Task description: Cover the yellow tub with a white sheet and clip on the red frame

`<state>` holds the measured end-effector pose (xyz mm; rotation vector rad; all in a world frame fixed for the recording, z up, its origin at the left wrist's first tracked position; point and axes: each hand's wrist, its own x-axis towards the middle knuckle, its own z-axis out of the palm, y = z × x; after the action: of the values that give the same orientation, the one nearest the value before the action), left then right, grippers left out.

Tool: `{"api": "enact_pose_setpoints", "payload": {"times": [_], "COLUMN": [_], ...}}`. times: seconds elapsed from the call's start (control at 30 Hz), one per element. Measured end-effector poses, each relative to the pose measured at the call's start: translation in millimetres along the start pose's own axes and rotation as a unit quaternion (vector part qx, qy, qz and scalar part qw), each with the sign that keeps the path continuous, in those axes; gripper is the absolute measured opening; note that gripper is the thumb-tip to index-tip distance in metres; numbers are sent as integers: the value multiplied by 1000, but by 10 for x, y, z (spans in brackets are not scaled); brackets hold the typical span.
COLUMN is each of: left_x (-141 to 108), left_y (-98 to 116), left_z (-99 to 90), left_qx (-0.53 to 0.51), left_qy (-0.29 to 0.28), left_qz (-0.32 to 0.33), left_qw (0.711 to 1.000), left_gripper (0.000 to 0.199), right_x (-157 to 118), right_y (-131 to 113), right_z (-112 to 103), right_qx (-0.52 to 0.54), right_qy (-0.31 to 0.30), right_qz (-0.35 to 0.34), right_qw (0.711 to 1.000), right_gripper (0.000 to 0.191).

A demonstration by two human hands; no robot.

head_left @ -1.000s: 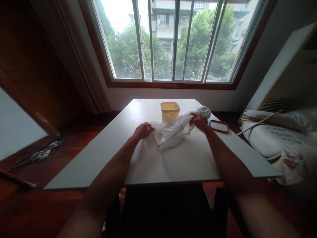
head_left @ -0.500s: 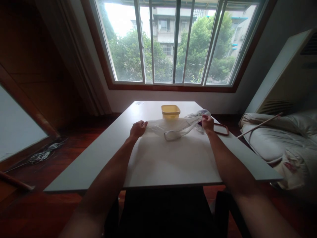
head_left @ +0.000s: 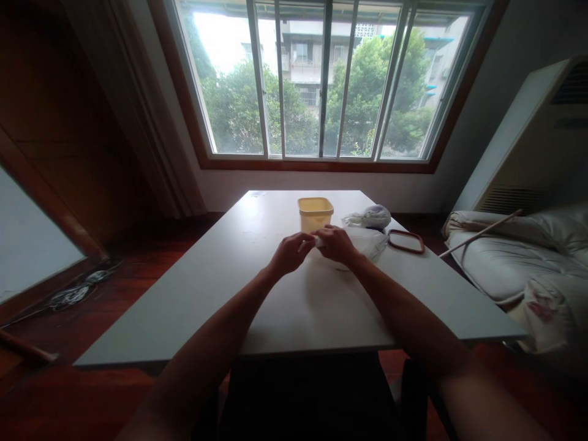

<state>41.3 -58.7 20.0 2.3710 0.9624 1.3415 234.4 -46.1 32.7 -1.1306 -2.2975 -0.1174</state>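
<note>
My left hand (head_left: 291, 252) and my right hand (head_left: 335, 242) meet over the middle of the table, fingertips close together. Between them they pinch a gathered end of a thin, see-through plastic bag (head_left: 371, 246). The rest of the bag spreads out to the right, partly behind my right hand and wrist. Just beyond my fingers stands a yellow plastic tub (head_left: 315, 209), with no lid on it. Its lower front is partly hidden by my hands.
A bundled whitish plastic bag (head_left: 373, 216) with something dark under it lies right of the tub. Beside it is a lid-like frame with a brown rim (head_left: 406, 241). The white table (head_left: 193, 294) stands before a window; a cushioned seat (head_left: 514, 257) with a stick is at right.
My hands have come together from wide apart. The plastic bag, stretched between them before, is now bunched at my fingers, and my right hand has left the bundled bag's side.
</note>
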Motion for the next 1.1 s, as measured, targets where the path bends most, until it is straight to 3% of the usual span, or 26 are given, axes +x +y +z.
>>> {"api": "enact_pose_setpoints", "payload": {"times": [0.07, 0.2, 0.47, 0.67, 0.83, 0.93, 1.1], "left_x": [7, 16, 16, -26, -74, -82, -59], "left_y": [-47, -213, -408, -662, -839, -865, -826], "left_z": [-13, -32, -85, -59, -6, 27, 98], "left_qx": [32, 76, 114, 130, 171, 181, 166], "left_qy": [13, 35, 67, 86, 59, 76, 108], "left_qz": [-13, -39, -113, -115, -64, -24, 72], "left_qw": [999, 996, 985, 981, 981, 980, 977], "left_gripper": [22, 16, 23, 77, 134, 147, 150], "right_x": [12, -4, -7, -82, -124, -115, -107], "right_y": [83, 221, 305, 248, 195, 195, 259], "right_z": [-24, -71, -68, -118, -61, -29, 30], "right_qx": [-30, -55, -33, 33, 94, 135, 206], "right_qy": [38, 132, 158, 137, 124, 138, 184], "right_qz": [36, 89, 45, 2, -37, -40, 4], "right_qw": [998, 986, 986, 990, 987, 980, 961], "right_gripper": [33, 41, 46, 20, 20, 19, 6]}}
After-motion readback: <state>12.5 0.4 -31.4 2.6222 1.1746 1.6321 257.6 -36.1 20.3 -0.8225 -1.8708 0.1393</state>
